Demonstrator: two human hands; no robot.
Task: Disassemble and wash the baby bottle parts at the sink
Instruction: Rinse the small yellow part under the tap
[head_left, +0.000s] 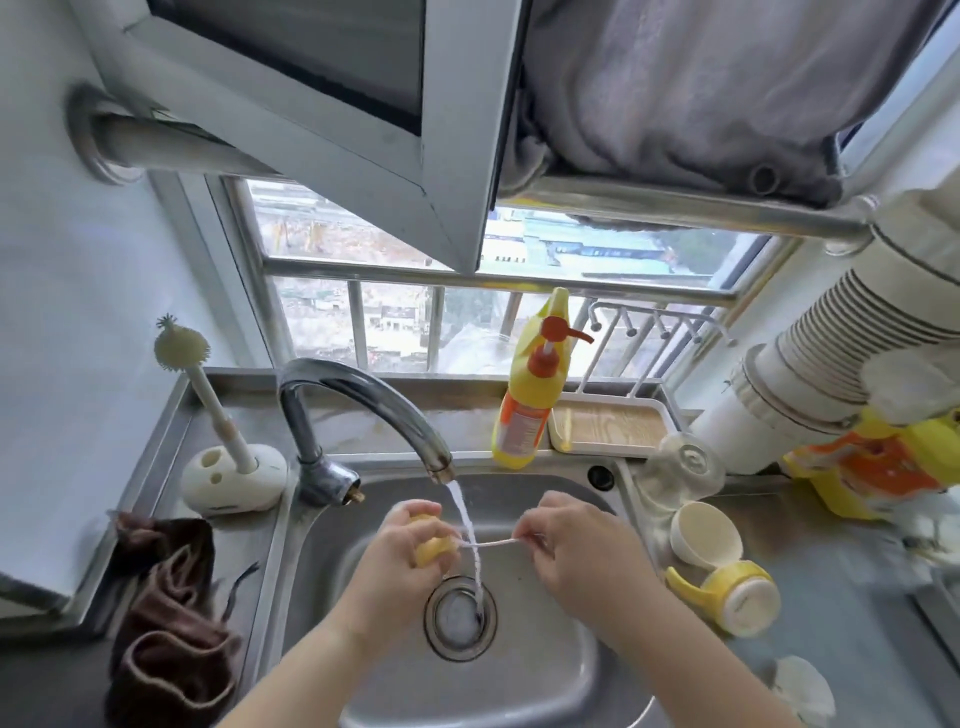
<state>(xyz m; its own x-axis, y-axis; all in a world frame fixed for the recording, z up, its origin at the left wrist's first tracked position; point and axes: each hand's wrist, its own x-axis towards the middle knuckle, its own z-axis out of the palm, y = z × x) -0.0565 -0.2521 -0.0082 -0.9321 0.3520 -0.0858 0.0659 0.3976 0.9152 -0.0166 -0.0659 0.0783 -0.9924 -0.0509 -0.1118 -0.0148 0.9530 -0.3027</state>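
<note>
- Over the steel sink (561, 670), the left hand (402, 558) is curled round a yellow bottle part (435, 550).
- The right hand (576, 545) pinches the end of a thin clear straw (488, 543) — it runs from the yellow part through the water stream (467, 525).
- The faucet (363, 402) arches above.
- On the counter (831, 597) right, a yellow-handled piece (727, 597) lies beside a white cup (704, 535); further back — a yellow soap bottle (530, 395).

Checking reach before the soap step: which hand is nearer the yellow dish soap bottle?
Right. The right hand is below the dish soap bottle, slightly to its right; the left hand is farther, lower-left, across the water stream.
</note>
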